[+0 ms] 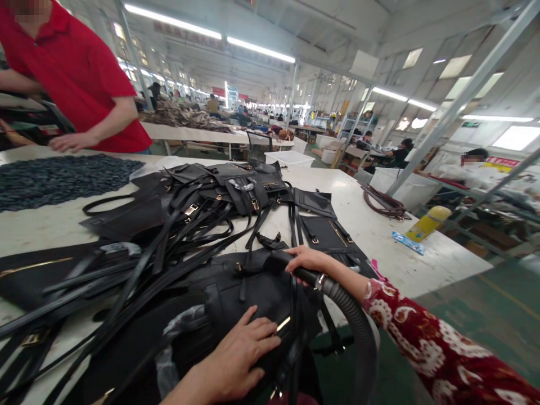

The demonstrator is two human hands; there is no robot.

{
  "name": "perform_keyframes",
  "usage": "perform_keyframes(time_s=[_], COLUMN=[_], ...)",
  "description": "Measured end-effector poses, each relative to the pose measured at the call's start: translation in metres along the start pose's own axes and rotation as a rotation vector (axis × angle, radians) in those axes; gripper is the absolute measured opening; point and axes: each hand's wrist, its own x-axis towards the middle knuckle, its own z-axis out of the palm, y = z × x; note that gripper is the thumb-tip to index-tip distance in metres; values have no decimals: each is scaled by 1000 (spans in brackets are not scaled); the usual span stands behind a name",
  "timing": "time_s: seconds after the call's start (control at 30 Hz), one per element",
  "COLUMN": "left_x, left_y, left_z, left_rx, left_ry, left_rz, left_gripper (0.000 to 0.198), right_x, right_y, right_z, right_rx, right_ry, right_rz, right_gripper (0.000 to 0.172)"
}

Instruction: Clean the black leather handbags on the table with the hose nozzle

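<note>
My left hand (238,354) lies flat, fingers spread, on a black leather bag (248,292) at the table's near edge. Closed around the black nozzle of a vacuum hose (310,275) is my right hand (310,260). The nozzle's wide head rests over the bag's upper part, and its ribbed grey hose bends down past the table edge. Long black straps (164,247) with gold buckles trail across the bag on the left. Clear plastic wrap (185,318) covers a part of the bag beside my left hand.
More black bag pieces (236,185) are heaped behind, with a zipped panel (327,233) at right. A yellow bottle (428,223) and a coil of brown straps (382,202) are on the right. A co-worker in red (84,79) stands by a pile of small dark pieces (63,177).
</note>
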Motion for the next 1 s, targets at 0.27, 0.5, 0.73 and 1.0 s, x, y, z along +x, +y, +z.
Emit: perform_keyframes(time_s=[0.27,0.5,0.73,1.0], left_x=[-5,-8,-15,-23], left_y=[-1,-5,-7,-9], left_z=[7,14,15,7], left_rx=[52,66,35,114], left_ry=[22,71,59,148], left_rz=[11,44,45,-19], left_gripper=[51,52,49,52], right_x=[27,-5,18,31], right_y=[-19,-47,-61,-74], right_z=[34,92,134,169], right_rx=[-100,-63,-24,-51], right_ry=[79,-68,-372,-292], right_rz=[-62,-260,-278,-373], right_gripper=[49,63,58,61])
